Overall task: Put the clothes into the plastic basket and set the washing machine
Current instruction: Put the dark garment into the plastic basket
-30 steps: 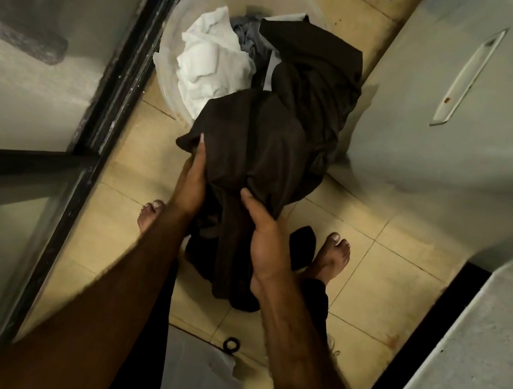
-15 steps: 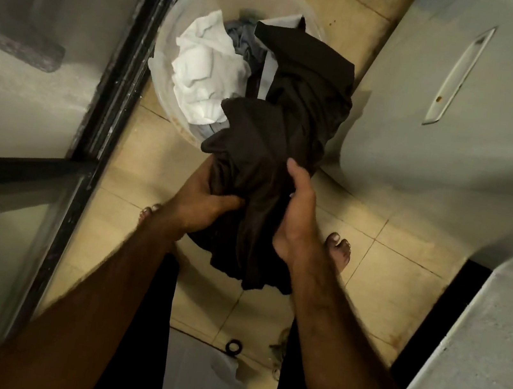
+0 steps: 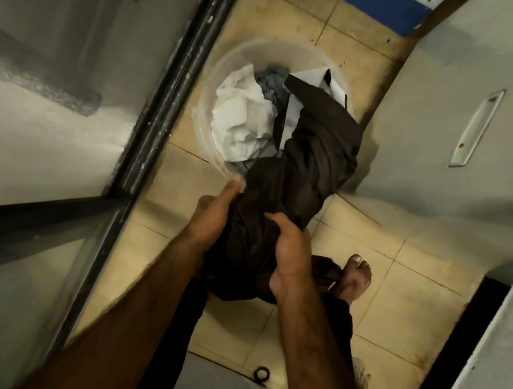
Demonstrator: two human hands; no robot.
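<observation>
Dark brown garment (image 3: 297,180) is bunched between your hands: your left hand (image 3: 211,217) clenches its left edge, your right hand (image 3: 289,253) clenches its lower folds. Its upper part drapes into the translucent plastic basket (image 3: 208,109) on the tiled floor (image 3: 402,284), beside a white cloth (image 3: 240,117)

Dim, warm light – the floor tiles (image 3: 275,22) glow yellowish, brightest just past the basket (image 3: 218,87). The white cloth (image 3: 240,121) is the brightest thing here, near blown out. The dark garment (image 3: 297,180) loses its folds in shadow and throws a soft one onto the grey cabinet (image 3: 466,93) at right. Both forearms go nearly black toward the lower edge, smeared with motion blur. Straight edges bow outward near the corners – wide-angle bending. The glass panel (image 3: 50,67) at left looks hazy and grainy.
</observation>
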